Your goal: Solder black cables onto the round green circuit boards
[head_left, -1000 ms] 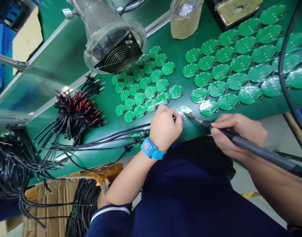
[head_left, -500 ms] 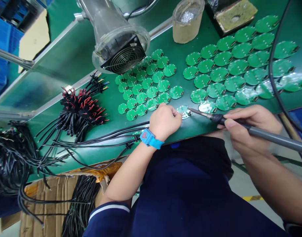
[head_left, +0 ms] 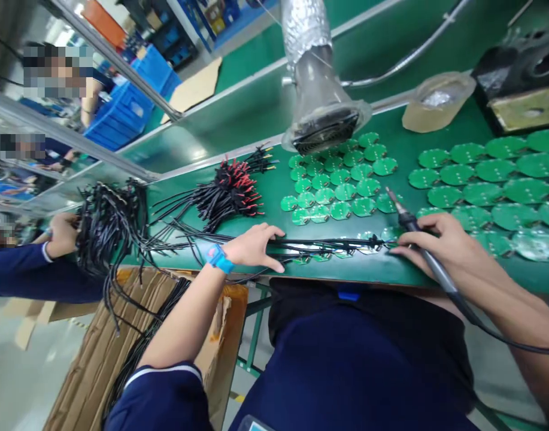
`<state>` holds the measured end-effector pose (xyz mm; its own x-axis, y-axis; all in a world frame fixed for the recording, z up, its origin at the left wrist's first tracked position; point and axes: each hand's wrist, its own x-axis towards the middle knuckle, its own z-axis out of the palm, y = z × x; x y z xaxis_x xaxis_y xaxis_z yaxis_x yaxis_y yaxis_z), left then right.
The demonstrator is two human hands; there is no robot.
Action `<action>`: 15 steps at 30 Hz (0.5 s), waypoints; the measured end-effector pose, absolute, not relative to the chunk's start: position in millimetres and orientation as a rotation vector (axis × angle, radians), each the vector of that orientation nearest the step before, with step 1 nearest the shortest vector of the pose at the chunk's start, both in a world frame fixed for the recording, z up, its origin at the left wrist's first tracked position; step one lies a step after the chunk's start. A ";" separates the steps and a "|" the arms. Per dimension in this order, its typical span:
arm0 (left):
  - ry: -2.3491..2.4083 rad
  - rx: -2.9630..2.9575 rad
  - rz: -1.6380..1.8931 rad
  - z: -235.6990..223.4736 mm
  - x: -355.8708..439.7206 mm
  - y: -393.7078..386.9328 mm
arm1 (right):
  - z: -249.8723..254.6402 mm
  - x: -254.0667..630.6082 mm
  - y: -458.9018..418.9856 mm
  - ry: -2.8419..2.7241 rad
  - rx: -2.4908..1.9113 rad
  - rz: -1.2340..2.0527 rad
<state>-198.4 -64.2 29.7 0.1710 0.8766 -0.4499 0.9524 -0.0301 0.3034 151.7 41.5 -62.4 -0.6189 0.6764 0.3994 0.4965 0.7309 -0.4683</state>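
My left hand (head_left: 251,246), below a blue wristband (head_left: 219,258), has its thumb and fingers spread around several black cables (head_left: 314,244); no grip on them shows. The cables run along the bench's near edge, over a row of round green circuit boards (head_left: 321,256). My right hand (head_left: 449,248) is closed around a soldering iron (head_left: 409,222), its tip raised up and to the left. Fingertips of that hand are close to the cable ends; whether they touch is unclear. More green boards (head_left: 363,206) lie in rows beyond the hands.
A fume extractor (head_left: 330,114) hangs over the boards. A tan cup (head_left: 436,111) and a dark soldering stand (head_left: 521,78) are behind. Red-tipped cables (head_left: 229,194) are bunched left of centre. At far left a co-worker's hand (head_left: 63,233) touches a black cable bundle (head_left: 106,224). A cardboard box (head_left: 108,341) stands below.
The view has swung left. My left hand has left the board and opened around the cables. The iron's tip has lifted off the board, and cables now lie across the near boards.
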 end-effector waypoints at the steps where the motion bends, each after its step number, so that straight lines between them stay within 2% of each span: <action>1: 1.699 1.901 -0.262 29.4 -209.4 -66.6 | -63.5 148.0 44.6 -2.436 -0.834 0.351; 4: 1.648 1.902 -0.379 30.8 -215.5 -65.9 | -65.5 140.6 45.4 -2.512 -0.751 0.156; 10: 1.695 2.306 -0.255 43.4 -171.4 -111.5 | -65.0 141.9 15.2 -2.443 -0.865 0.077; 15: 1.618 2.615 -0.181 3.0 -147.3 -184.9 | -55.8 139.9 -11.6 -2.426 -0.914 0.138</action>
<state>-147.3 -184.9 3.0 0.4418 0.8874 -0.1318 0.8946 -0.4468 -0.0092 139.9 -11.6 -55.8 -0.6247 0.6380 0.4501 0.5830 0.7646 -0.2747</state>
